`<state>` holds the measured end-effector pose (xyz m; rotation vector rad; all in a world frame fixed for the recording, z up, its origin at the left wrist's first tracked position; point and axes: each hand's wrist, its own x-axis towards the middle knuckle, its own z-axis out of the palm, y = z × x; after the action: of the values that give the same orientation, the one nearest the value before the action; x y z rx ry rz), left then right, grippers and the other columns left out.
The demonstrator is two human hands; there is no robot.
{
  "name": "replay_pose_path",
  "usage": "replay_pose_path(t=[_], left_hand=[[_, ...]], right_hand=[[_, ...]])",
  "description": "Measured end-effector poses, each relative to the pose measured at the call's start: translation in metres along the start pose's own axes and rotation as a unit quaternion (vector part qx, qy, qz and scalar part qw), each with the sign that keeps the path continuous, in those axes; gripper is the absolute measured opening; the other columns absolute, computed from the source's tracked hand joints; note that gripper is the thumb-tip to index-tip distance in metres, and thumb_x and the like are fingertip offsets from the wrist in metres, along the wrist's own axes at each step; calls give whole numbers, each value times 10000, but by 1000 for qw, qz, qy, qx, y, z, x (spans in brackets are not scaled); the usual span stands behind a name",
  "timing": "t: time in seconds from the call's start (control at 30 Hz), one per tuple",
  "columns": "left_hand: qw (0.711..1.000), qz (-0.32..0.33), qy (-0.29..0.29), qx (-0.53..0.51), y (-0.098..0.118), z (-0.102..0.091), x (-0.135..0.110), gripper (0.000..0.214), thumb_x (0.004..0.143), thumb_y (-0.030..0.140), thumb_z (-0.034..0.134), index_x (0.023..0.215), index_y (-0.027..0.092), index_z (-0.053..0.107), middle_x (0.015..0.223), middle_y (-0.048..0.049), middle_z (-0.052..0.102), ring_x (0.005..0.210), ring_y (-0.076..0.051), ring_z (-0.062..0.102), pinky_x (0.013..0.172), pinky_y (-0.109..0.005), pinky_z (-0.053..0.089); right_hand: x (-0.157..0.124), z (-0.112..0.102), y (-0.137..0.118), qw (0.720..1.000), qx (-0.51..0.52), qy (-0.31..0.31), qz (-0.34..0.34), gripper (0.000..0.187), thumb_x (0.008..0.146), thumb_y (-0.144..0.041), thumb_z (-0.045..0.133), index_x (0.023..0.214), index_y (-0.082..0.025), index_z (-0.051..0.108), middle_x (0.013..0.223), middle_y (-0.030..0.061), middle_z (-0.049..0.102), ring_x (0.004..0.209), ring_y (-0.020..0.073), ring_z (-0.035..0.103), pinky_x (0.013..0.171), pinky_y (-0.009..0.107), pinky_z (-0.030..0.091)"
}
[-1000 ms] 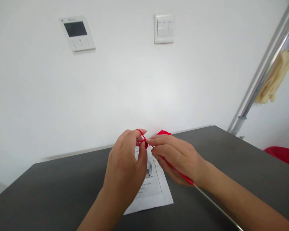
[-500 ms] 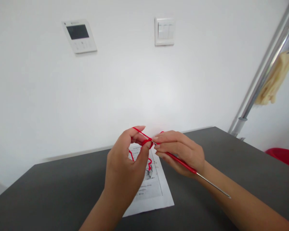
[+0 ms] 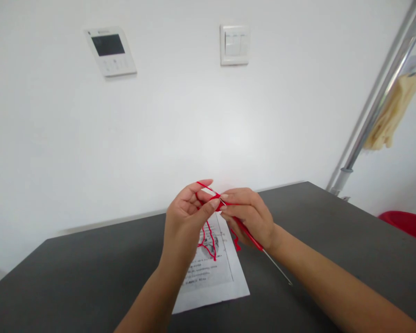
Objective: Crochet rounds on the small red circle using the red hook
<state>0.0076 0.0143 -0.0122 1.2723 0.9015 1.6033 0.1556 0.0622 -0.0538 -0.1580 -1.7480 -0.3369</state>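
My left hand (image 3: 188, 217) pinches a small piece of red crochet work (image 3: 215, 202) between thumb and fingers. Red yarn (image 3: 212, 233) runs over its raised index finger and hangs in loose strands below the palm. In my right hand (image 3: 251, 212) is a crochet hook (image 3: 248, 232) with a red grip and metal ends. Its front tip meets the red work where both hands come together; the other end slants down to the right. A bit of red yarn dangles beneath my right hand. Fingers partly hide the stitches.
A printed sheet of paper (image 3: 215, 291) lies under the hands on the dark table (image 3: 100, 273). Behind stand a white wall with a panel (image 3: 111, 53) and a switch (image 3: 234, 45). At right are a metal pole (image 3: 377, 97), a cream cloth (image 3: 388, 115) and a red object (image 3: 404, 224).
My left hand has shifted slightly right and my right hand left. The hook's rear end has swung left and steeper. More yarn strands show hanging over the paper.
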Motion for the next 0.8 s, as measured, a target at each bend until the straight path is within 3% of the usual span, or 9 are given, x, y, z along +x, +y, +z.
replay_pose_path(t=[0.13,0.3,0.53,0.73,0.8], left_hand=[[966,120,-15,228,2,-15,5,310,818,191,685,1128,186,687,798,20,684,784,-149,654,828,-309,520],[915,191,-15,354,3,-29,15,248,861,186,635,1103,192,688,845,-7,718,889,-187,684,924,-356,513],[871,223,-21,438,-2,-29,21,261,861,107,566,1090,182,666,879,-37,744,865,-195,701,871,-366,551],[862,228,-18,452,-14,-26,23,275,857,64,528,1093,147,641,904,-60,728,890,-194,697,877,-360,550],[861,230,-11,453,-18,-26,23,276,859,63,515,1093,140,640,916,-70,723,899,-200,692,884,-370,547]], right_hand=[[10,-3,-8,998,32,-21,55,132,925,-117,607,1030,-186,649,961,100,714,913,204,713,791,345,628],[23,-16,-13,981,71,-81,161,117,932,-135,626,1001,-218,670,964,75,764,899,189,743,813,314,623],[22,-20,-9,977,-45,-206,-7,174,943,-60,497,1033,-144,621,1024,164,760,1014,234,732,849,350,631],[25,-19,-13,974,-36,-209,82,105,981,-149,512,970,-167,615,912,106,771,805,193,746,729,291,625],[24,-17,-15,974,-49,-212,69,122,973,-135,507,965,-157,627,926,118,770,823,202,742,741,298,622]])
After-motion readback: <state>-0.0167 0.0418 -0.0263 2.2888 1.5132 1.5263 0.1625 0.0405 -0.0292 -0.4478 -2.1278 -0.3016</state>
